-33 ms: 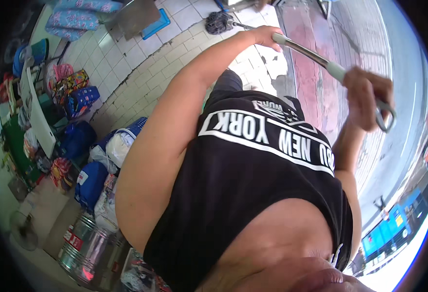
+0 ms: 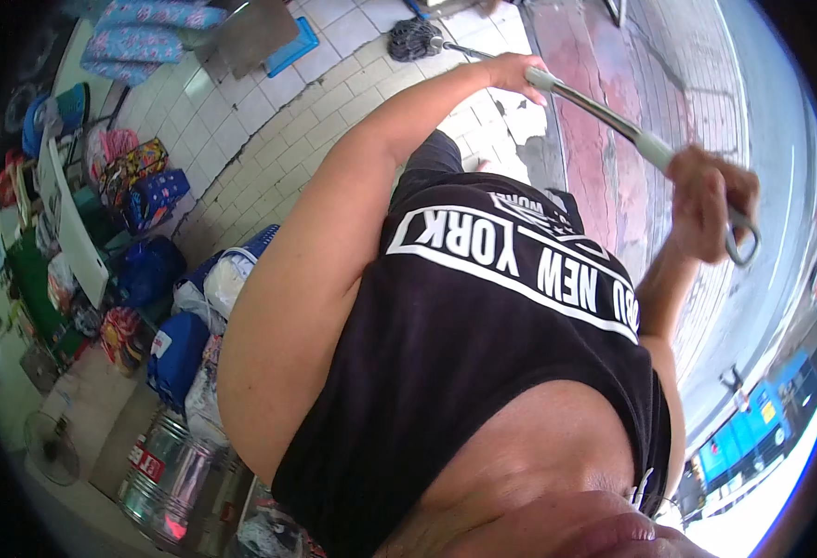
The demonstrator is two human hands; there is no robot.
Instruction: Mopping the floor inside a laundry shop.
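A mop spans the upper part of the view. Its grey string head (image 2: 415, 40) rests on the tiled floor at the top, and its metal handle (image 2: 594, 107) with pale grips slants down to the right. My left hand (image 2: 518, 74) is closed around the handle's middle section, arm stretched out. Higher up the handle, my right hand (image 2: 713, 203) wraps round the pale grip near the end. The grey hanging loop (image 2: 743, 244) sticks out past its fingers.
Bags and bundles (image 2: 153, 186) crowd the left side, near a white board (image 2: 74, 219). A large metal tin (image 2: 171, 474) and a fan (image 2: 52, 448) stand lower left. A blue-edged stand (image 2: 292, 48) is at the top. Pink paving (image 2: 594, 158) and a road lie right, with a blue vehicle (image 2: 738, 432).
My right hand has shifted slightly right and down with the handle's end. The mop head has moved a little to the left; both hands keep their hold.
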